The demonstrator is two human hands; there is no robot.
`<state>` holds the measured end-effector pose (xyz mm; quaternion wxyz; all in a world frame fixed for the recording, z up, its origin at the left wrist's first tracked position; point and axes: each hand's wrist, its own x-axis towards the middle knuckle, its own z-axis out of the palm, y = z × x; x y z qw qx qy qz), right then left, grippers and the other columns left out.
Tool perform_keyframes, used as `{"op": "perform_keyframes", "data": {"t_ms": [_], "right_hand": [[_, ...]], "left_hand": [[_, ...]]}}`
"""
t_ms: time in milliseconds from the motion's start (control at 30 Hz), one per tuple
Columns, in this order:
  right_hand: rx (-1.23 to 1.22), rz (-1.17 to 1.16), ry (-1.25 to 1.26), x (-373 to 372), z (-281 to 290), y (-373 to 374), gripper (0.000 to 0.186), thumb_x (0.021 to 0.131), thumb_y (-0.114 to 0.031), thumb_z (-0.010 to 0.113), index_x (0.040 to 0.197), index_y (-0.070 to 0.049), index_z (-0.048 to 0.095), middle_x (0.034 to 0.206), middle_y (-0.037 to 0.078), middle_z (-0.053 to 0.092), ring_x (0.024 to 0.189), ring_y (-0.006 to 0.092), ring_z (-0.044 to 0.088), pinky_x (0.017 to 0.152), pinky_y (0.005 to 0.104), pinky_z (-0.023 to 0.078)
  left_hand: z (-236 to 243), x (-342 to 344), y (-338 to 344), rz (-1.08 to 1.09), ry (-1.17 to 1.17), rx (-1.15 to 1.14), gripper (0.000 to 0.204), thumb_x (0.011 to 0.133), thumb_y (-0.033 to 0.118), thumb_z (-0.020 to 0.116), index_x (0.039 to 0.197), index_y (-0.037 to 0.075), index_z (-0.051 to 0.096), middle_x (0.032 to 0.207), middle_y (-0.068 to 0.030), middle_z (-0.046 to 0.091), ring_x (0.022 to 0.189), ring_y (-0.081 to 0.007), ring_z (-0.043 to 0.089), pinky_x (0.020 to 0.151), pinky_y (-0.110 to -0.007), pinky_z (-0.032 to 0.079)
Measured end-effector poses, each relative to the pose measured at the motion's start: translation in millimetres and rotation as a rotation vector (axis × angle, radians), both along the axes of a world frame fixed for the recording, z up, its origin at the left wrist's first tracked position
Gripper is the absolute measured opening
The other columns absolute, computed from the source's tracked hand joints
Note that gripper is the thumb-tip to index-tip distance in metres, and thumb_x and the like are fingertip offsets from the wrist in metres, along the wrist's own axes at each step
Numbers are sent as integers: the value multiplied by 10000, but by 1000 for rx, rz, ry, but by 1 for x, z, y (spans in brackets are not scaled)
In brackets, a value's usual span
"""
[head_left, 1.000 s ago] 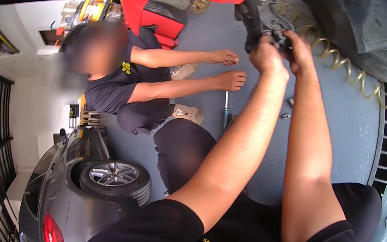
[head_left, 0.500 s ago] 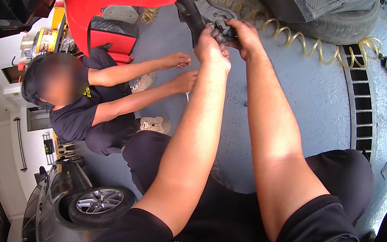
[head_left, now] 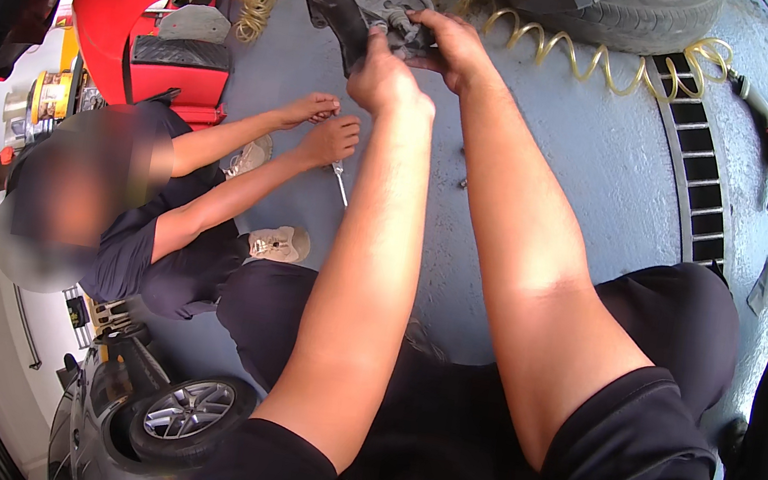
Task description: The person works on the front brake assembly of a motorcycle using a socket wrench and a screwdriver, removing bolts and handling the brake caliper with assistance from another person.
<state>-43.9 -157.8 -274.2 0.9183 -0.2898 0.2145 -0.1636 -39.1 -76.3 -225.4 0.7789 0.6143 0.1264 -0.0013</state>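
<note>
The black tube [head_left: 333, 3] slants down from the upper edge, its long axis leading toward the left hand [head_left: 389, 82]. The grimy metal part [head_left: 399, 27] lies just right of the tube's lower end. The left hand is nearer the tube, fingers curled, their hold hidden; the right hand [head_left: 450, 47], farther right of the tube, grips the part.

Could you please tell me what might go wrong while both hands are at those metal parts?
The left hand and right hand are close in at the dark metal parts, so a slip might pinch or scrape them. The coiled yellow hose on the floor might snag a foot.
</note>
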Motion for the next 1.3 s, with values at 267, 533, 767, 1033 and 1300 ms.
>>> {"op": "perform_keyframes", "data": {"t_ms": [267, 533, 767, 1033, 1300], "right_hand": [[28, 89, -8, -5, 0, 8, 456, 809, -323, 736, 1134, -33, 598, 989, 101, 693, 893, 232, 676, 759, 428, 579], [-378, -575, 618, -18, -27, 58, 372, 794, -291, 687, 1014, 0, 617, 923, 179, 687, 874, 267, 658, 810, 380, 497], [-396, -458, 388, 5, 21, 92, 338, 861, -286, 677, 885, 49, 636, 723, 144, 683, 660, 239, 655, 670, 351, 517], [58, -466, 314, 29, 79, 107, 283, 908, -263, 630, 860, 15, 613, 660, 86, 625, 514, 165, 572, 438, 330, 413], [-24, -519, 617, 42, 74, 100, 406, 962, -296, 554, 1107, 83, 573, 1088, 259, 656, 998, 359, 645, 874, 431, 480]], "left_hand": [[49, 102, 77, -275, -269, 533, 218, 787, 103, 548, 912, -49, 641, 783, -46, 597, 667, -115, 498, 575, -282, 392], [70, 132, 105, -1115, 4, 1025, 290, 773, 92, 500, 1020, 14, 631, 741, 1, 492, 635, -79, 422, 568, -228, 345], [69, 131, 66, -1238, -543, 984, 348, 774, 153, 574, 1063, -34, 626, 871, -52, 645, 770, -155, 575, 706, -300, 459], [60, 150, 78, -1238, -523, 813, 391, 742, 143, 595, 1100, -8, 635, 1010, -86, 656, 944, -193, 579, 871, -315, 438], [49, 125, 63, -1154, -584, 702, 352, 754, 144, 620, 1055, -38, 633, 953, -119, 673, 891, -208, 608, 809, -341, 468]]}}
